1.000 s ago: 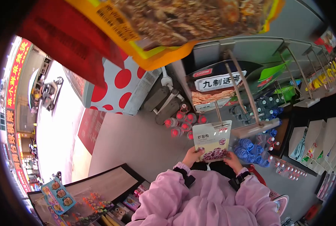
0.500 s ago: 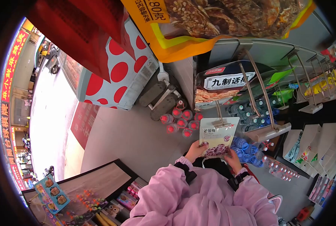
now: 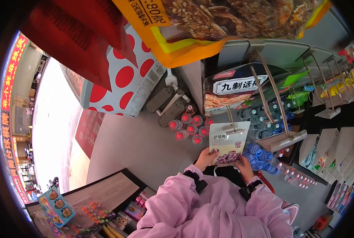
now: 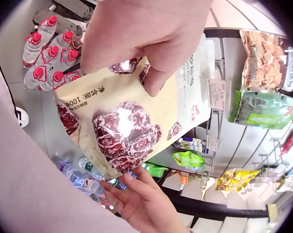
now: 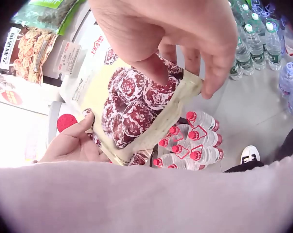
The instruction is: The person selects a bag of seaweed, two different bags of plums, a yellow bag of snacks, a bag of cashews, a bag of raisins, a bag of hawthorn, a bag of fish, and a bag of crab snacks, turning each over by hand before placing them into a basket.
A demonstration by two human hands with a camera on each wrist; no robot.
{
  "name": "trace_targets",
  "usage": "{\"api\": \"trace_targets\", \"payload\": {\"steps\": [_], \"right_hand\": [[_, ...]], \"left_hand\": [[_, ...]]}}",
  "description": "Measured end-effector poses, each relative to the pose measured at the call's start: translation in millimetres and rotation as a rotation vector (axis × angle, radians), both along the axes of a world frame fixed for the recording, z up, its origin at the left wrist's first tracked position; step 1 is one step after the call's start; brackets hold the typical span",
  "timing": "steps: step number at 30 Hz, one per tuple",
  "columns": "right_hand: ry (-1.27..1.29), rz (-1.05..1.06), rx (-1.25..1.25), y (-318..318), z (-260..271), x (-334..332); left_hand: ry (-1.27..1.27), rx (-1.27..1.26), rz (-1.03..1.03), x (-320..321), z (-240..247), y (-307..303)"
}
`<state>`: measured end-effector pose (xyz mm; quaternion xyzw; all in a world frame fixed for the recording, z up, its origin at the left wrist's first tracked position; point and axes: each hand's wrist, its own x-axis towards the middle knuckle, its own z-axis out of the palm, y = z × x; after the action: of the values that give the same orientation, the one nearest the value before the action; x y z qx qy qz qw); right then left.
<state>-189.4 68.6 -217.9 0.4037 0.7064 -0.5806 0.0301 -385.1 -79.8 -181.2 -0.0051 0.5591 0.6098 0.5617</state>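
A cream snack pouch printed with dark red plums [image 3: 228, 144] hangs at the end of a metal hook in front of the person. The left hand [image 3: 206, 159] pinches its lower left edge, thumb on the printed face. On the lower right corner is the right hand [image 3: 245, 169], thumb in front and fingers behind. The left wrist view has the left hand [image 4: 146, 36] large over the pouch [image 4: 132, 131], with the right hand [image 4: 149, 201] at the bottom edge. In the right wrist view the right hand [image 5: 171, 39] grips the pouch's corner.
A large orange-edged bag [image 3: 193, 51] and red bags [image 3: 74, 43] hang close overhead. Behind the pouch are a black bag [image 3: 234, 85] and empty hooks [image 3: 278, 99]. Red-capped bottles [image 3: 191, 129] and blue bottles [image 3: 260, 158] stand on the floor. A low display case [image 3: 105, 190] is at lower left.
Over the past second the head view has shifted, bringing the hooks and overhead bag nearer. Both hands keep hold of the pouch, which has barely moved since half a second ago.
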Motion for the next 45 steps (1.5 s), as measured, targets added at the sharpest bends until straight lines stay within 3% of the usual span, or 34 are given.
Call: {"api": "trace_targets", "payload": {"steps": [2,5,8,9,12,14,18,20,22,24,26,29,31,34,37,38,39,45], "right_hand": [[0.02,0.024,0.046,2,-1,-2],[-0.079,-0.059,-0.217,7,31,-25],[-0.102,-0.048,-0.026,5,-4,-20],[-0.11,-0.089,-0.093,5,-17,-16],[-0.192,-0.064,-0.169,6,1,-20],[-0.177,-0.014,-0.156,6,1,-11],[-0.117,-0.057,-0.127,2,20,9],[-0.112,-0.096,-0.131,1,33,22],[-0.1,-0.122,-0.148,2,41,34],[-0.074,-0.156,-0.152,1,43,47],[-0.032,-0.2,-0.14,-2,40,61],[0.008,-0.289,-0.15,-2,64,67],[0.044,-0.271,-0.158,1,76,72],[0.097,-0.344,-0.107,-3,83,94],[0.104,-0.406,-0.04,-4,72,123],[0.088,-0.428,-0.049,-1,78,132],[0.085,-0.462,-0.031,0,87,143],[0.099,-0.746,0.067,-1,117,228]], "left_hand": [[0.009,-0.035,0.007,-3,5,4],[0.035,-0.023,0.062,-8,4,10],[0.051,-0.017,0.094,-16,-1,15],[0.053,-0.02,0.095,-19,-3,17],[-0.025,0.051,0.263,-24,-45,24],[0.18,-0.003,0.176,-31,-63,33],[0.535,-0.025,0.098,-50,-32,38],[0.548,-0.078,0.022,-69,-39,35],[0.394,-0.189,-0.097,-89,-89,27],[0.52,-0.107,0.011,-92,-93,34],[0.32,-0.054,0.118,-89,-38,49],[0.584,-0.166,0.013,-110,-92,37],[0.488,-0.044,0.084,-104,-85,38],[0.659,-0.303,-0.08,-98,-112,14],[0.148,-0.252,-0.282,-47,-62,31],[0.117,-0.436,-0.408,-33,-55,40],[0.154,-0.465,-0.512,-8,-33,54],[0.326,-0.223,-1.168,91,-28,122]]}}
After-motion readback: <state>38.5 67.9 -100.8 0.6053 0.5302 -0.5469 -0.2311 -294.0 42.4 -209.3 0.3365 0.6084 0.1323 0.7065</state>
